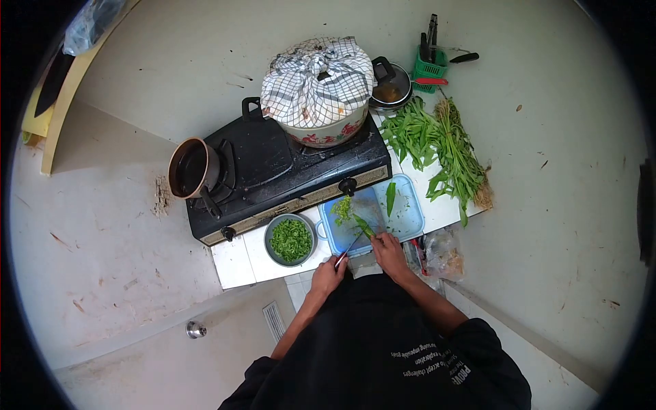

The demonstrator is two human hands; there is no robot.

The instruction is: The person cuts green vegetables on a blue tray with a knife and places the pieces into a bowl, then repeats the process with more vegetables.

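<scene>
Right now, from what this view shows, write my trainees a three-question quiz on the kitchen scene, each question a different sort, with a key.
1. Multiple choice: which holds the knife? A) right hand; B) left hand.
2. True or false: a checkered cloth is knotted over the top of the floral pot.
3. Fill in: the finely chopped greens fill a round gray ____ beside the blue tray.
Key: 1 B; 2 true; 3 bowl.

Pale, stained walls (547, 137), meeting in corners; white-tiled tabletop (232, 263); black two-burner stove (273, 184); slatted floor grate (274, 321); round metal fitting (195, 330).
</scene>
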